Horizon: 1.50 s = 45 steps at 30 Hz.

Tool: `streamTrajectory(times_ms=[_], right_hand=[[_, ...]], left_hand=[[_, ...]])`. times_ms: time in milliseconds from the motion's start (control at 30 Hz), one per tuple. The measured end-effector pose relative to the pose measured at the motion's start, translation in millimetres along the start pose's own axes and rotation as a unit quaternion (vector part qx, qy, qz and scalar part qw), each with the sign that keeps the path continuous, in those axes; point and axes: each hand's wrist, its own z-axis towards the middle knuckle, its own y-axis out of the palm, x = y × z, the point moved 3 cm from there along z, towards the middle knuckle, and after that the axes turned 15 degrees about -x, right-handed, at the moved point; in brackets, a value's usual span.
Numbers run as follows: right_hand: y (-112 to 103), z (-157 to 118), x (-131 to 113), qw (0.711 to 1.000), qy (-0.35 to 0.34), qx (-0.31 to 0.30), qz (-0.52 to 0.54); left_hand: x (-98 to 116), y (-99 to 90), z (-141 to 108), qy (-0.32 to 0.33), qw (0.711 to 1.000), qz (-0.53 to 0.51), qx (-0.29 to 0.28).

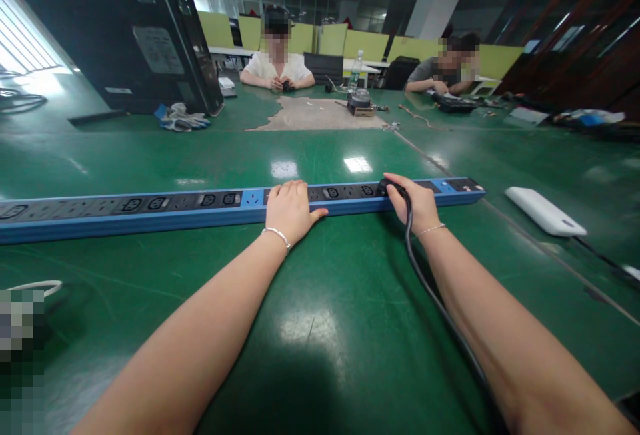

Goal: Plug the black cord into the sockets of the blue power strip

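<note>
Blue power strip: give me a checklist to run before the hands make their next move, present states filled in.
1. Blue power strip lying on the green table: ok.
2. Left hand on the strip: ok, fingers over its top.
3. Right hand holding the black plug: ok.
4. Plug fully seated: cannot tell, fingers partly hide it.
5. Cord free of knots: ok where visible.
6. White device apart from the strip: ok.

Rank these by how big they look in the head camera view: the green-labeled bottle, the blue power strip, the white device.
1. Blue power strip
2. White device
3. Bottle

The bottle is farthest away, so its true size is unsure.
</note>
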Motion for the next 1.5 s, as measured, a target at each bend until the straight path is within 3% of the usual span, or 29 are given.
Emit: streamTrajectory(times_ms=[300, 400, 467, 533, 700, 833, 1067, 1300, 1433, 1500], right_hand=[[11, -9, -7, 1.0, -0.008, 0.02, 0.005], [-2, -5, 4, 0.994, 0.023, 0.099, 0.041], [-19, -5, 20, 0.979, 0.057, 0.188, 0.061], [-35, -8, 41, 0.968, 0.084, 0.224, 0.074], [-48, -19, 90, 0.977, 0.124, 0.154, 0.084], [-40, -20, 105, 0.982, 0.115, 0.128, 0.081], [-37, -12, 106, 0.991, 0.103, 0.074, 0.043], [-37, -23, 95, 0.994, 0.1, 0.04, -0.003], [-32, -24, 96, 0.992, 0.101, 0.069, 0.012], [-36, -20, 101, 0.987, 0.097, 0.119, 0.042]], left_hand=[[0, 1.1, -1, 0.001, 1.0, 0.0, 0.001], [0, 2.1, -1, 0.001, 1.0, 0.009, 0.006], [-1, 2.4, -1, 0.002, 1.0, 0.012, 0.009], [0, 2.5, -1, 0.003, 1.0, 0.012, 0.007], [0, 2.0, -1, 0.0, 1.0, 0.01, 0.003], [0, 2.0, -1, 0.005, 1.0, 0.013, 0.001], [0, 2.5, -1, 0.005, 1.0, 0.009, -0.001], [0, 2.0, -1, 0.0, 1.0, 0.0, -0.006], [0, 1.5, -1, 0.0, 1.0, 0.015, -0.006], [0, 1.4, -1, 0.0, 1.0, 0.019, -0.004]])
